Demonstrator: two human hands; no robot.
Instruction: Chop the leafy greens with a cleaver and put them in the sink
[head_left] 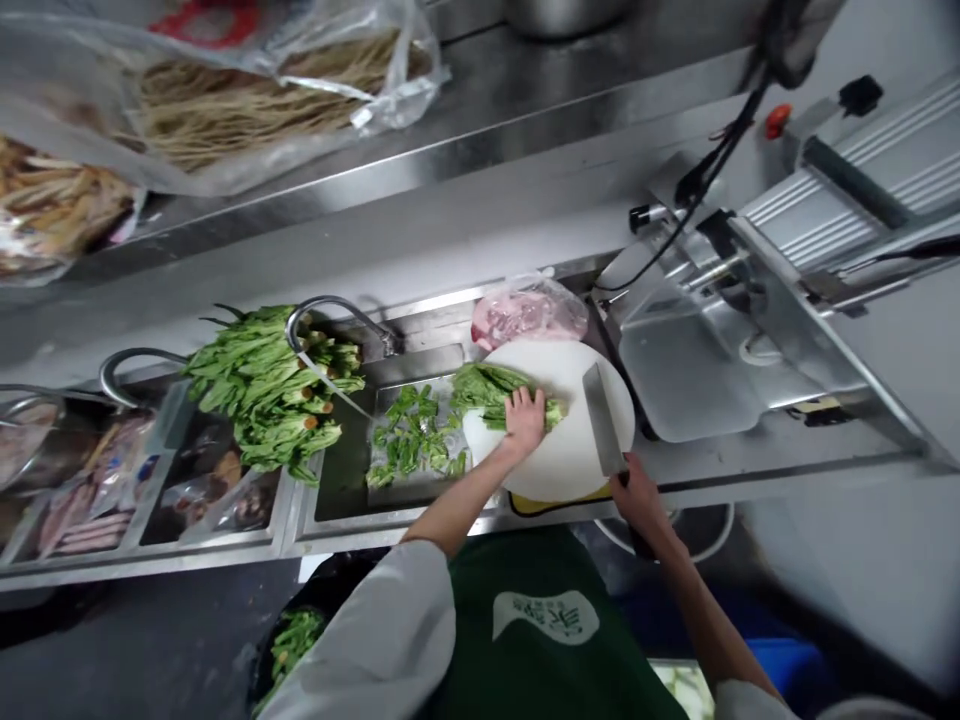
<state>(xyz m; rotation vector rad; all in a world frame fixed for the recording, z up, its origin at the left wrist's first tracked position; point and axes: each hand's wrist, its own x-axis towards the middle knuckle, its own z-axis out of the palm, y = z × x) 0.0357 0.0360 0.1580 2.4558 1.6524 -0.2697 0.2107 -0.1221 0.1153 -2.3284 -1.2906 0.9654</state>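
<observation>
A bundle of leafy greens (491,390) lies across the round white cutting board (540,470), leaves to the left and stem ends to the right. My left hand (526,418) presses down over the stem part, fingers curled around it. In my right hand (637,492) is the handle of a cleaver (604,420); its broad blade rests over the right side of the board, apart from the greens. Cut green pieces (420,435) lie in the sink (345,490) just left of the board.
Whole leafy greens (262,385) are heaped behind the left sink edge, beside a curved faucet (330,302). Bagged meat (529,310) sits behind the board. A slicing machine (697,350) stands at right. A steel shelf (300,190) with bagged dried food overhangs the counter.
</observation>
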